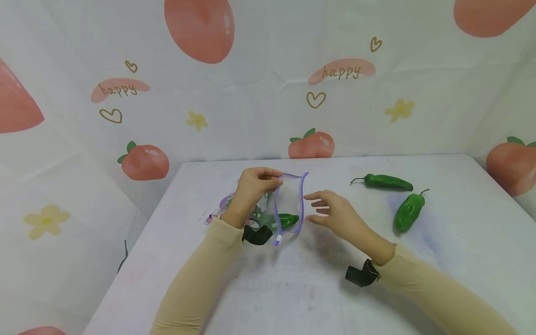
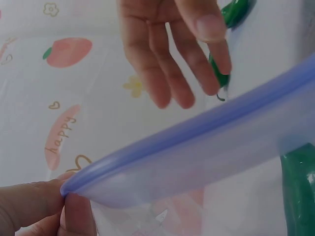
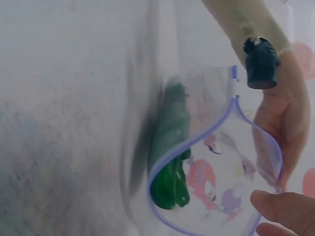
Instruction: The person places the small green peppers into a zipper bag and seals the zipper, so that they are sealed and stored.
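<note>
A clear zip-lock bag (image 1: 301,200) with a purple zip edge and cartoon prints stands on its side, its mouth gaping to the right. My left hand (image 1: 254,187) pinches the top corner of the mouth between thumb and fingers, as the left wrist view also shows. Inside the bag lies a green pepper (image 1: 288,220), its end near the opening; the right wrist view shows this pepper (image 3: 170,191) along the bag's lower side. A white slider (image 1: 278,238) sits at the near end of the zip. My right hand (image 1: 335,214), fingers spread and holding nothing, is just right of the mouth.
Two more green peppers lie on the white table (image 1: 326,298) to the right: a long one (image 1: 387,182) farther back, and a plumper one (image 1: 409,213) nearer. Behind the table hangs a printed cloth (image 1: 259,102). Dark camera mounts (image 1: 257,235) sit on both wrists.
</note>
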`<state>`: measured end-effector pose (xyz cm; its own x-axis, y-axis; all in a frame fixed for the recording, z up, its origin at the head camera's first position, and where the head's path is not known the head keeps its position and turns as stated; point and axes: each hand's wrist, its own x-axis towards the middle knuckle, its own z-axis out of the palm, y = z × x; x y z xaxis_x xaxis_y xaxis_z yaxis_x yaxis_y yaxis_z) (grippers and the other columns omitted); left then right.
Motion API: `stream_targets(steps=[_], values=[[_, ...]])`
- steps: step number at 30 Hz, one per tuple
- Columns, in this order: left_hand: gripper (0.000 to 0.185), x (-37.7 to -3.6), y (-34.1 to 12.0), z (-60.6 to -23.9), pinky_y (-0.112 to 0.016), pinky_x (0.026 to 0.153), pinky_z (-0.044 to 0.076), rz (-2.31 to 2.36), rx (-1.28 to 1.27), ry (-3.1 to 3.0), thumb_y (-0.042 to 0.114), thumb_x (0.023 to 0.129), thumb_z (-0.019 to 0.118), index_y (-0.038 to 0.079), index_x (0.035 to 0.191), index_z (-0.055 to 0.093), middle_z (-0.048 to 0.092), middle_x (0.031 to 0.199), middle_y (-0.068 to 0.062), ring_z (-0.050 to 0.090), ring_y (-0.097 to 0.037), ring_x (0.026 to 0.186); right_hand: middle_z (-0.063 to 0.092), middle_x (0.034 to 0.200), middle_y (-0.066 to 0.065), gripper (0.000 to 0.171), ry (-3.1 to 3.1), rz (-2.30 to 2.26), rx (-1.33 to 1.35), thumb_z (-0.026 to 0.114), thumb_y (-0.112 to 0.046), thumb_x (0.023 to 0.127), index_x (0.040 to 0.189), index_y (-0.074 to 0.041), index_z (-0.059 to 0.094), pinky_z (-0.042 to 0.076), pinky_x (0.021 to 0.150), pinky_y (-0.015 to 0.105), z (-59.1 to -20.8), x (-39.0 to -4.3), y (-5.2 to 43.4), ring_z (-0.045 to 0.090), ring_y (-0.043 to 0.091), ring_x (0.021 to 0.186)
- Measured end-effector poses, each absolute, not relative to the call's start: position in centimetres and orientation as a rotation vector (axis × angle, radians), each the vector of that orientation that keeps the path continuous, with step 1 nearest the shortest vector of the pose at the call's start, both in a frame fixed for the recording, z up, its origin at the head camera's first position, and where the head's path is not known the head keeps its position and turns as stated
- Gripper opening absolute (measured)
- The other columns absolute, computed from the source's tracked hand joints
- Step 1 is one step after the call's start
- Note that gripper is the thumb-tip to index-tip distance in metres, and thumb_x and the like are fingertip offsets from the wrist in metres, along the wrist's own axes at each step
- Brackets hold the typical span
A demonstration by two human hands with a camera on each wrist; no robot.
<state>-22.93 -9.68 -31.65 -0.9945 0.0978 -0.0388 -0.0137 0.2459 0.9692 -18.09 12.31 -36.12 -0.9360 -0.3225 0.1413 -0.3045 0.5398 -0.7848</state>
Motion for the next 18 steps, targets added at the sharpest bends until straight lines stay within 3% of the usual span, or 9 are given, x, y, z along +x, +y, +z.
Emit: stream_targets(steps=[18], values=[[0.025,-22.9,-9.7,-31.6,-0.025,0.074,0.056,1.878,0.071,2.404,0.005,0.085,0.073,-0.003,0.108,0.071,0.068,0.089,-0.008,0.063,-0.013,0.075,0.052,0.14,0.014,0.06,2.821,-1.4,-0.448,0.078,-0.018,0.083,0.137,-0.008,0.053,0.05,0.097,0.04,-34.2,-18.0,15.7,0.058,0.033,0.121]])
